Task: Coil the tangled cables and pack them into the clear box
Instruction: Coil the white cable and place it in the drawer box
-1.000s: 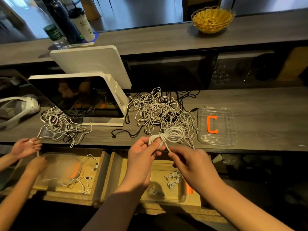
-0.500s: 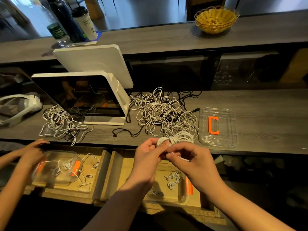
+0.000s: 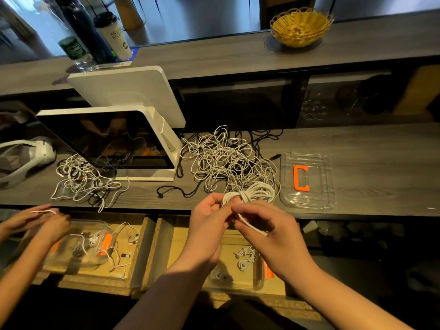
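A person's 2 bare hands meet just in front of the counter's (image 3: 357,148) near edge. The left hand (image 3: 209,225) has its fingers curled around a coiled bundle of white cable (image 3: 252,194), thumb on top, gripping the bundle at its left end. The right hand (image 3: 269,232) has its fingers bent, pinching a loose strand of the same cable that runs under the bundle. The bundle's loops fan out to the right over the counter's near edge.

Behind the bundle, toward the middle of the counter, lies a big tangle of white and black cables (image 3: 226,160). Just right of it rests a clear lid (image 3: 307,201) with an orange clip. Below the counter, an open drawer holds a clear box (image 3: 259,282) with 2 small white coils inside.

At the counter's left end, a second tangle (image 3: 83,182) lies in front of a white screen (image 3: 107,139). Another person's hands (image 3: 42,220) pinch a thin cable above a second drawer.
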Motion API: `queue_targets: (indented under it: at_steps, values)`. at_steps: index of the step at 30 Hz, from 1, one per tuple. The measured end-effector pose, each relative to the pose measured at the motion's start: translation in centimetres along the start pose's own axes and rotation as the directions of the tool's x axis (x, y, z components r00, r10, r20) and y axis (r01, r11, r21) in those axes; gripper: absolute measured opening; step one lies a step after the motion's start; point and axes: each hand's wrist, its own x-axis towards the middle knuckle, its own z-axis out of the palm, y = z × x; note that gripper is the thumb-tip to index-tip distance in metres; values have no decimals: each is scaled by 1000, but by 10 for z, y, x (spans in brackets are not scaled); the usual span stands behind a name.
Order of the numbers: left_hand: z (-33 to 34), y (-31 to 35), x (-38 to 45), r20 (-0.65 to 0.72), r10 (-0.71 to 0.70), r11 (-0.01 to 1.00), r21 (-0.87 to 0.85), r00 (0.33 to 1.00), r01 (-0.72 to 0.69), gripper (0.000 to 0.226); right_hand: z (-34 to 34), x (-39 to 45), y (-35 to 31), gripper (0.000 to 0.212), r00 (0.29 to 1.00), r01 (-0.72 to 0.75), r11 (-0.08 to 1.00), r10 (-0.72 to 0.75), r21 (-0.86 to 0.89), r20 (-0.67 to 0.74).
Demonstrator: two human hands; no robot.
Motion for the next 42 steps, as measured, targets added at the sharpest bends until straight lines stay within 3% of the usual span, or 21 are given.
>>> queue_targets:
  at_steps: [5, 11, 16, 19, 21, 24, 31, 36, 42]
  values:
    - [5, -3, -5, 34, 5, 1000, 22, 999, -6, 10, -4, 2, 6, 16, 997, 15, 999, -18, -38, -76]
    - [10, -8, -9, 12, 38, 987, 156, 999, -40, 17, -10, 6, 3, 15, 985, 104, 962, -134, -252, -107]
    - [11, -9, -9, 23, -11, 996, 87, 1000, 9, 16, -14, 9, -2, 25, 982, -17, 996, 0, -86, -189]
    - [14, -10, -9, 96, -25, 1000, 6, 995, 25, 18, -21, 14, -2, 23, 976, 32, 994, -55, -109, -212]
    - [17, -10, -9, 116, -23, 1000, -6, 993, 24, 31, -25, 19, 1, 29, 979, 9, 994, -31, -111, -202]
    - [22, -10, -7, 100, -33, 997, -65, 994, 40, 32, -27, 20, 3, 31, 982, -53, 990, 29, -128, -184]
    - [28, -13, -5, 96, -58, 990, -119, 994, 69, 26, -38, 21, 0, 17, 990, -32, 905, -30, -424, -140]
    - [28, -15, -3, 30, -106, 994, -32, 994, 107, 22, -42, 20, -3, 12, 999, -24, 851, -2, -525, -49]
    - [23, -16, -1, -11, -150, 989, 9, 989, 150, 24, -37, 17, -4, 12, 1000, -13, 853, 17, -521, 2]
